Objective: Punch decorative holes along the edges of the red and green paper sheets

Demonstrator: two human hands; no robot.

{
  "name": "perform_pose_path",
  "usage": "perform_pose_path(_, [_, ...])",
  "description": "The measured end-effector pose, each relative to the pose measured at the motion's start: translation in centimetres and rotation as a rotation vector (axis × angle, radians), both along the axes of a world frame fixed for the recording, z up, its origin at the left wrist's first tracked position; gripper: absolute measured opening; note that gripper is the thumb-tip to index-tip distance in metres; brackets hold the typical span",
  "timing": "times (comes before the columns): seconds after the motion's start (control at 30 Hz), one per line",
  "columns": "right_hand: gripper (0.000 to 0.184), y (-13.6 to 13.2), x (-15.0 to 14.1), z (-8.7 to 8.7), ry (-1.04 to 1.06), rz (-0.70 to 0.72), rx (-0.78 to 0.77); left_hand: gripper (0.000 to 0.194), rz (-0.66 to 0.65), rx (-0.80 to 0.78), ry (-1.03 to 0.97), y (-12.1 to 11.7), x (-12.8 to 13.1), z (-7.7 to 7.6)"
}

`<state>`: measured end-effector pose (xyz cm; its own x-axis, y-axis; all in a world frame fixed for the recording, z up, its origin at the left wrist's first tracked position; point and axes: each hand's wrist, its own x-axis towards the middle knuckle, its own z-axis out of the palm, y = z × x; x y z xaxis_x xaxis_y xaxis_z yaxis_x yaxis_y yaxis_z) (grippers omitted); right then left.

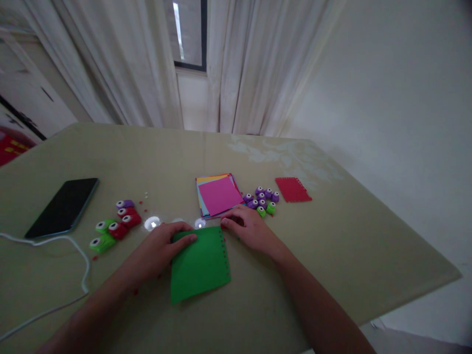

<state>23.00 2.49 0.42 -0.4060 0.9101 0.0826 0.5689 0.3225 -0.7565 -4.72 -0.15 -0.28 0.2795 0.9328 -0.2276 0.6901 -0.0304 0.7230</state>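
Note:
My left hand (pixel 167 248) grips a square green sheet of paper (pixel 201 265) by its upper left part, thumb on top and fingers behind. A row of small punched holes runs down the sheet's right edge. At its upper right corner is my right hand (pixel 249 226), with thumb and forefinger closed together. A bit of red shows at those fingertips, but I cannot make out what it is. Just beyond lies a stack of coloured paper squares (pixel 221 195), pink on top. Small purple and green one-eyed figures (pixel 261 196) stand beside my right hand.
Red and green one-eyed figures (pixel 118 229) and a purple one (pixel 124 203) sit to the left. Behind them lie a black tablet or phone (pixel 62 207) and a white cable (pixel 86 270). A red sheet with punched edges (pixel 293 190) lies right. Tiny red bits dot the table (pixel 158 152).

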Motion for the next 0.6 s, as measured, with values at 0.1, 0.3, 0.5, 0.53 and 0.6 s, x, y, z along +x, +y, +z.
perform_pose_path(0.1, [0.015,0.01,0.02,-0.01,0.003,-0.015,-0.006,0.046,0.006,-0.002,0.008,-0.02,0.0,0.22])
perform_pose_path(0.3, [0.016,-0.06,-0.01,0.06,0.008,-0.003,-0.006,0.048,0.006,-0.024,0.009,-0.04,0.17,0.31])
perform_pose_path(0.5, [0.016,-0.1,-0.06,0.14,0.02,0.007,-0.02,0.055,0.027,-0.145,-0.044,-0.28,0.4,0.08])
perform_pose_path(0.53, [0.016,-0.1,-0.06,0.15,0.022,0.01,-0.024,0.054,0.029,-0.146,-0.047,-0.32,0.44,0.07])
perform_pose_path(0.6, [0.015,-0.11,-0.07,0.16,0.027,0.017,-0.034,0.053,0.027,-0.127,-0.041,-0.37,0.52,0.09])
